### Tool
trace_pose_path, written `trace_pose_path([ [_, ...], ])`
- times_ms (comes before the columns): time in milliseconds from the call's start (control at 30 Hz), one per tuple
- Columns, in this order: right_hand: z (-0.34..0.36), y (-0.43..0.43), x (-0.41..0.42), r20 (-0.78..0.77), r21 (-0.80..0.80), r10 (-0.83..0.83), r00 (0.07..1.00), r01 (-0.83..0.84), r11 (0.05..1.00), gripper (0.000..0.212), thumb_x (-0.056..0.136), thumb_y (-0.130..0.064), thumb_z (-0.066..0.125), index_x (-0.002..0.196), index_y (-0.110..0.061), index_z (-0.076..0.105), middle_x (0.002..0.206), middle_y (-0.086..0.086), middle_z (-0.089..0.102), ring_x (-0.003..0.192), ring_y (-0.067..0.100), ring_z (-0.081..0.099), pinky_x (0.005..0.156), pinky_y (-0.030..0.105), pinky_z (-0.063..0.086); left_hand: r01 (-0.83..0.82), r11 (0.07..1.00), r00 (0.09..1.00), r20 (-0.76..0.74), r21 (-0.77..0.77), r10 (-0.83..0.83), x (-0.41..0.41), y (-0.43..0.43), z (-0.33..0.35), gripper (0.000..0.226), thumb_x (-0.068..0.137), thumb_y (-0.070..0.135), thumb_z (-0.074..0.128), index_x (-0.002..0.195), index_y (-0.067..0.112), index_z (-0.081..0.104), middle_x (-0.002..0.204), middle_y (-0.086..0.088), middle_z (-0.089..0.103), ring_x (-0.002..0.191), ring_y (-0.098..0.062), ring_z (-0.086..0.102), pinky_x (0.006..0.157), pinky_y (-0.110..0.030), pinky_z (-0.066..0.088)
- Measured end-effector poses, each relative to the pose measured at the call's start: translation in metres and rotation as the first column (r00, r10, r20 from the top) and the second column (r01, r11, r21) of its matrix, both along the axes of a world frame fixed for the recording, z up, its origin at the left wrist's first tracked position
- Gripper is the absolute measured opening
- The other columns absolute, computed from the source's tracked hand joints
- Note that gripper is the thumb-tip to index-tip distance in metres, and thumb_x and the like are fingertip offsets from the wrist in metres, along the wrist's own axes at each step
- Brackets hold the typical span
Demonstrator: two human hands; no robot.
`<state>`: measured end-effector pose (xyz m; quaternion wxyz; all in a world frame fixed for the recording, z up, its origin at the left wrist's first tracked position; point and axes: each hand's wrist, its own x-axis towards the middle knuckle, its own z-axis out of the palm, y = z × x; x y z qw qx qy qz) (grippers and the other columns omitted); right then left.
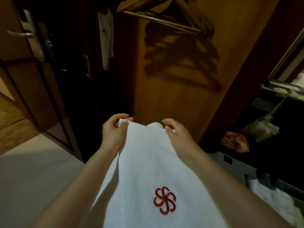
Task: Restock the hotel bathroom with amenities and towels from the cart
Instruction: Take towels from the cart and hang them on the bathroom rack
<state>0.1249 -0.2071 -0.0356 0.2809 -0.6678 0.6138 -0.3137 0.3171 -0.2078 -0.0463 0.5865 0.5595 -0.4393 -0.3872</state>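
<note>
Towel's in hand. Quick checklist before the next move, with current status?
1. Left hand grip on towel corner: ok, pinched.
2. Right hand grip: not ok, fingers spread at the other corner, not closed on it.
3. Towel's visible face clean: ok, white, only the red logo.
4. Towel's lower end off the floor: cannot tell, out of frame.
5. Hangers clear of towel: ok, well above it.

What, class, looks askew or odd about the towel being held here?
The white towel is held unevenly: the left hand pinches its far corner, while the right hand only touches the rumpled far edge.
</note>
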Motion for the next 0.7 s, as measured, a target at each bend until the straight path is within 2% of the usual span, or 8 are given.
trace_pose_path([
  [67,0.006,-0.018,0.012,0.201,0.225,0.038,0.979,-0.084,0.971,0.03,0.099,-0.032,0.035,0.12,-0.03,0.057,0.13,-0.006,0.053,0.115,0.013,0.05,0.098,0.035,0.043,-0.019,0.996,1.0,0.013,-0.083,0.02,0.0,0.002,0.001,0.017,0.093,0.012,0.051,0.105,0.021,0.061,0.099,0.011,0.067,0.095,-0.004,0.062,0.082,-0.022,0.049],
  [100,0.009,-0.025,0.018,0.232,0.287,0.076,0.97,-0.143,0.947,0.029,0.099,-0.033,0.035,0.116,-0.029,0.059,0.126,-0.004,0.056,0.11,0.013,0.053,0.093,0.034,0.045,-0.029,0.993,0.999,0.026,-0.113,0.032,0.001,0.002,0.001,0.018,0.093,0.012,0.051,0.105,0.02,0.062,0.1,0.012,0.067,0.095,-0.002,0.062,0.08,-0.019,0.049],
  [167,0.016,-0.038,0.032,0.228,0.324,0.205,0.952,-0.273,0.906,0.025,0.099,-0.031,0.04,0.107,-0.023,0.063,0.111,-0.003,0.063,0.1,0.013,0.059,0.082,0.029,0.047,-0.045,0.987,0.998,0.041,-0.153,0.051,0.004,0.003,0.003,0.019,0.092,0.012,0.052,0.107,0.02,0.062,0.101,0.011,0.067,0.094,0.001,0.062,0.076,-0.014,0.049],
  [267,0.026,-0.054,0.041,0.114,0.334,0.372,0.921,-0.389,0.859,0.023,0.093,-0.038,0.052,0.104,-0.023,0.066,0.103,-0.006,0.065,0.098,0.013,0.06,0.08,0.029,0.047,-0.045,0.984,0.998,0.028,-0.172,0.05,0.01,0.002,0.004,0.019,0.092,0.013,0.053,0.108,0.019,0.061,0.1,0.012,0.067,0.092,0.002,0.062,0.069,-0.008,0.049],
  [400,0.025,-0.075,0.012,-0.075,0.409,0.369,0.926,-0.309,0.859,0.041,0.072,-0.065,0.064,0.096,-0.032,0.069,0.103,-0.009,0.066,0.099,0.012,0.062,0.08,0.031,0.051,-0.041,0.994,0.999,0.002,-0.098,0.041,0.015,0.001,-0.006,0.019,0.093,0.011,0.052,0.109,0.017,0.06,0.103,0.008,0.067,0.093,-0.005,0.062,0.072,-0.017,0.048],
  [533,0.027,-0.082,-0.033,-0.324,0.53,0.442,0.837,-0.226,0.818,0.022,0.082,-0.048,0.062,0.068,-0.033,0.069,0.086,-0.013,0.062,0.093,0.009,0.058,0.094,0.036,0.044,-0.058,0.998,0.997,-0.058,0.011,0.059,0.016,0.0,-0.024,0.021,0.093,0.01,0.052,0.111,0.014,0.059,0.105,0.002,0.067,0.096,-0.011,0.062,0.077,-0.024,0.05],
  [633,0.024,-0.079,-0.055,-0.342,0.562,0.399,0.851,-0.155,0.813,0.022,0.088,-0.041,0.058,0.077,-0.024,0.068,0.092,-0.008,0.061,0.102,0.015,0.056,0.096,0.038,0.04,-0.051,0.994,0.995,-0.086,0.099,0.059,0.014,0.0,-0.034,0.018,0.092,0.008,0.052,0.108,0.013,0.06,0.103,0.001,0.068,0.096,-0.015,0.063,0.082,-0.03,0.052],
  [700,0.02,-0.081,-0.06,-0.369,0.511,0.345,0.863,-0.122,0.851,0.026,0.092,-0.039,0.052,0.08,-0.018,0.062,0.093,-0.003,0.06,0.1,0.016,0.056,0.092,0.038,0.041,-0.041,0.988,0.997,-0.064,0.149,0.051,0.014,-0.002,-0.042,0.015,0.091,0.008,0.053,0.104,0.011,0.059,0.1,-0.001,0.068,0.094,-0.019,0.064,0.084,-0.034,0.053],
])
